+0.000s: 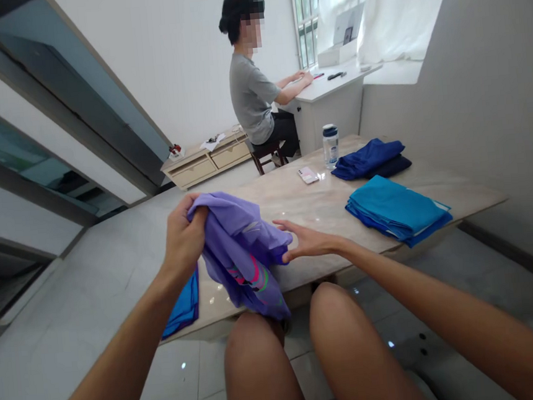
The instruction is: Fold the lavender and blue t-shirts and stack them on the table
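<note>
A crumpled purple garment (236, 234) with pink and green print hangs over the near table edge. My left hand (183, 232) is closed on its upper left part and holds it up. Beside the garment's right edge is my right hand (310, 241), thumb and fingers apart, with a fold of the cloth between them; whether they touch it I cannot tell. Partly hidden behind my left forearm, a blue folded cloth (182, 307) lies at the table's left end.
On the table (270, 193) are a pile of bright blue cloths (395, 207), darker blue folded cloth (370, 158), a water bottle (331, 146) and a phone (308, 175). Beyond, a person (252, 95) sits at a white desk (331, 85). A low drawer cabinet (211, 158) stands by the wall.
</note>
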### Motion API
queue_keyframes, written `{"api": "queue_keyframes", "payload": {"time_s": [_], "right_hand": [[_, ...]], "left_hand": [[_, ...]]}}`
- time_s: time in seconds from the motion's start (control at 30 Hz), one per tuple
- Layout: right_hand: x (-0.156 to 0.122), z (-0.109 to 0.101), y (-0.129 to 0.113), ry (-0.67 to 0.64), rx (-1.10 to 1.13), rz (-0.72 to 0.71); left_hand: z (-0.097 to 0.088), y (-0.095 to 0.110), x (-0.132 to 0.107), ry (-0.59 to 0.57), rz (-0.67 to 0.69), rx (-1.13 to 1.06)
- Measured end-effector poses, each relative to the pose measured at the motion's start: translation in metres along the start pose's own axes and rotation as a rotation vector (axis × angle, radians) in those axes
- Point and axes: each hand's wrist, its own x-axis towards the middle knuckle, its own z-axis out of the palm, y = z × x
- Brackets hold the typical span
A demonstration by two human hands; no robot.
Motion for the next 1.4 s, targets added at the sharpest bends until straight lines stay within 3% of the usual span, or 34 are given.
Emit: {"api": "queue_keyframes", "payload": {"time_s": [0.1,0.2,0.33,0.4,0.5,0.57,0.6,0.63,0.7,0.8,0.87,0.93,1.0,1.07,1.13,1.23,1.3,1.4], "right_hand": [[0.007,0.043,0.004,-0.004,0.110,0.021],[0.021,0.049,-0.001,0.057,0.255,0.004],[0.037,0.002,-0.033,0.269,0.283,0.026],[0.040,-0.031,-0.068,0.400,0.211,0.012],[0.038,-0.066,-0.136,0.548,0.059,-0.154],[0.032,-0.070,-0.180,0.602,-0.074,-0.296],[0.028,-0.066,-0.199,0.601,-0.136,-0.358],[0.023,-0.060,-0.215,0.577,-0.191,-0.406],[0.012,-0.043,-0.239,0.497,-0.283,-0.461],[-0.007,-0.025,-0.259,0.429,-0.434,-0.468],[-0.020,-0.028,-0.265,0.427,-0.570,-0.462],[-0.030,-0.040,-0.267,0.386,-0.691,-0.469],[-0.038,-0.055,-0.266,0.319,-0.754,-0.487],[-0.042,-0.065,-0.264,0.263,-0.764,-0.485],[-0.044,-0.069,-0.262,0.200,-0.761,-0.441],[-0.044,-0.068,-0.259,0.079,-0.814,-0.321],[-0.043,-0.068,-0.255,0.008,-0.927,-0.243],[-0.042,-0.076,-0.244,-0.032,-1.111,-0.151]], "left_hand": [[-0.013,0.003,0.005,0.102,-0.032,-0.205],[-0.029,0.006,0.010,0.174,0.003,-0.299],[-0.069,0.005,0.017,0.281,-0.011,-0.295],[-0.096,0.004,0.019,0.329,-0.036,-0.236],[-0.126,0.015,0.007,0.366,-0.074,0.011],[-0.123,0.029,-0.017,0.358,0.027,0.261],[-0.111,0.036,-0.032,0.336,0.124,0.379],[-0.095,0.043,-0.049,0.296,0.246,0.466],[-0.051,0.052,-0.078,0.110,0.373,0.529],[0.008,0.055,-0.094,-0.034,0.304,0.464],[0.024,0.052,-0.089,-0.105,0.206,0.322],[0.019,0.049,-0.080,-0.237,0.138,0.114],[0.003,0.048,-0.070,-0.392,0.082,-0.077],[-0.014,0.048,-0.064,-0.476,0.023,-0.178],[-0.028,0.048,-0.060,-0.442,-0.021,-0.186],[-0.041,0.048,-0.053,-0.254,-0.047,-0.164],[-0.049,0.049,-0.046,-0.140,-0.005,-0.141],[-0.063,0.056,-0.036,-0.078,0.106,-0.062]]}}
